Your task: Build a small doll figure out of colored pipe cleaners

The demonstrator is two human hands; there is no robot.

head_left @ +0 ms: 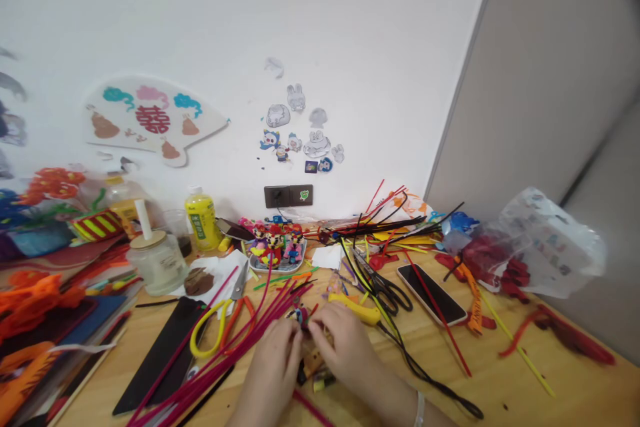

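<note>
At the middle of the table's near side, my left hand (274, 357) and my right hand (347, 341) meet with bent fingers. Between their fingertips they pinch a small colourful figure (300, 315), mostly hidden by the fingers. A long bundle of magenta pipe cleaners (240, 347) lies beside and under my left hand. Just beyond my right hand is a yellow glue gun (361, 310), its dark cord running to the right. Under the hands, a small brown object (313, 361) is partly covered. Similar small dolls (274, 250) stand in a tray (280, 267) at the back.
Yellow-and-orange-handled scissors (207, 340) lie on the left, near a black flat sheet (163, 353). Black scissors (390, 293) and a phone (435, 297) lie right. A glass jar (157, 263) and yellow bottle (203, 223) stand back left. A plastic bag (545, 247) sits far right.
</note>
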